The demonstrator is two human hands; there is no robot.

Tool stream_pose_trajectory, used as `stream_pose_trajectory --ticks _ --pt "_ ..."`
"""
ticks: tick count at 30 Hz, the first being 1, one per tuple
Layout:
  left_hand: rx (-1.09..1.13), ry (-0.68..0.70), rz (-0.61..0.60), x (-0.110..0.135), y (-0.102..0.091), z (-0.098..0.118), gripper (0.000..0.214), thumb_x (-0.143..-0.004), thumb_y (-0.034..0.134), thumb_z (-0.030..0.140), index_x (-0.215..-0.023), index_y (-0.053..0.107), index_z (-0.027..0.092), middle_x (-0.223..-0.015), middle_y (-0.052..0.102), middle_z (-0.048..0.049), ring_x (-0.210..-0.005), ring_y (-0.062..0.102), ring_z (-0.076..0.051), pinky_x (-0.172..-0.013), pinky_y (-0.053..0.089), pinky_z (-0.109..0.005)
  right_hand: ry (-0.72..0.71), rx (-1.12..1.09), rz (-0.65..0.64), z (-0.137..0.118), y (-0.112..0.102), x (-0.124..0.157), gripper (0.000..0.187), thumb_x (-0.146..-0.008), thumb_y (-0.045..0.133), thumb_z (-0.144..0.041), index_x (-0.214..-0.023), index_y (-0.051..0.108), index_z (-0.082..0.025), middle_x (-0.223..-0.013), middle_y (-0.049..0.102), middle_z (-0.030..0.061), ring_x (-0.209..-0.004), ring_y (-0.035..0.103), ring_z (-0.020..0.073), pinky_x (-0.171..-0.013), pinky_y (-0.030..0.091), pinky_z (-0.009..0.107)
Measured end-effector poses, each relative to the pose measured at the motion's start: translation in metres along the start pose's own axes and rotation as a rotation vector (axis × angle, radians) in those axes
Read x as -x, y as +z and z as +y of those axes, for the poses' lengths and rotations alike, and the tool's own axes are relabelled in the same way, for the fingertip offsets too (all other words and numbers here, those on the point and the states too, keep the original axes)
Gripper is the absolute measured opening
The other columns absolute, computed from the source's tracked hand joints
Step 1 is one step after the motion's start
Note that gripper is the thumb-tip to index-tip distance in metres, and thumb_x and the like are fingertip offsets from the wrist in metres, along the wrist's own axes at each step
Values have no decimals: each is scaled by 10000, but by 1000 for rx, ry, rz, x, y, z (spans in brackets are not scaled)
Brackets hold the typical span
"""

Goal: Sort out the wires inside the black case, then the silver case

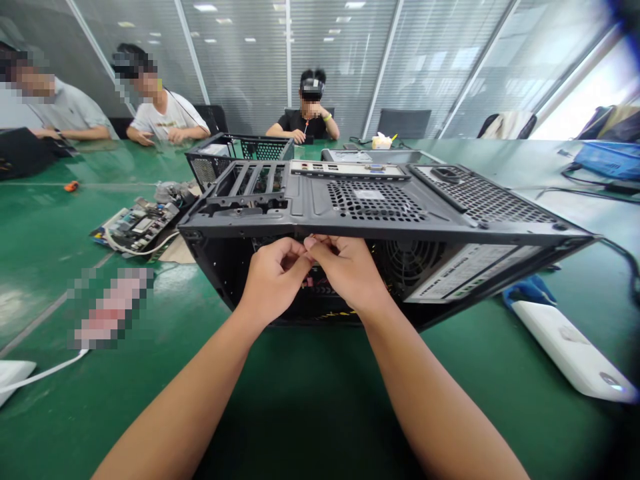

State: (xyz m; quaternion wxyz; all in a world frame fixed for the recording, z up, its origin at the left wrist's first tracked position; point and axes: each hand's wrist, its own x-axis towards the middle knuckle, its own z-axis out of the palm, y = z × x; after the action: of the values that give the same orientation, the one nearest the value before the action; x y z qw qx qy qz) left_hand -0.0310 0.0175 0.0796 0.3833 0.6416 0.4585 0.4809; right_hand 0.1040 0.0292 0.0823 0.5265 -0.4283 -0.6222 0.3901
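Pinching together at the open edge of the computer case (pixel 370 207), the left hand (pixel 273 280) and right hand (pixel 350 270) close fingertips on something too small to make out. The case lies sideways on the green tabletop (pixel 310 400); stiff, probably sharp-edged sheet metal, best gripped by its frame.

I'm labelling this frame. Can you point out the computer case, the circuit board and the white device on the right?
computer case (pixel 350 200): head view, perforated rear panel.
circuit board (pixel 143 225): head view, board's middle.
white device (pixel 565 347): head view, its top face.
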Motion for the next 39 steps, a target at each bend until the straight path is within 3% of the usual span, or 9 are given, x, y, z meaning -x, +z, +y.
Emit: stream_pose_trajectory --ticks 16,25,32,39 --pt "25 1 -36 0 -2 -1 110 -835 621 244 -744 613 182 -640 652 0 -561 619 -128 -544 495 -257 21 -30 33 -3 6 2 130 -828 579 -288 -737 570 -196 -709 574 -2 -669 548 144 -624 463 293" --pt "15 2 -5 3 -2 6 174 -824 606 230 -665 548 190 -588 608 16 -540 568 -118 -518 442 -245 11 -44 96 2 19 8 200 -882 537 -321 -713 511 -218 -608 488 -24 -510 468 116 -476 407 264" --pt "29 -28 18 4 2 3 169 -832 587 235 -675 544 191 -590 588 22 -545 556 -114 -517 424 -239 -45 0 159 5 23 9 214 -880 550 -285 -682 504 -218 -586 489 -21 -545 474 126 -502 390 266" --pt "-1 10 3 5 -2 4 221 -871 546 227 -654 531 190 -581 589 22 -541 533 -112 -511 390 -237 -7 -34 150 8 24 10 185 -876 567 -308 -719 543 -214 -607 486 -25 -530 456 121 -478 379 262"
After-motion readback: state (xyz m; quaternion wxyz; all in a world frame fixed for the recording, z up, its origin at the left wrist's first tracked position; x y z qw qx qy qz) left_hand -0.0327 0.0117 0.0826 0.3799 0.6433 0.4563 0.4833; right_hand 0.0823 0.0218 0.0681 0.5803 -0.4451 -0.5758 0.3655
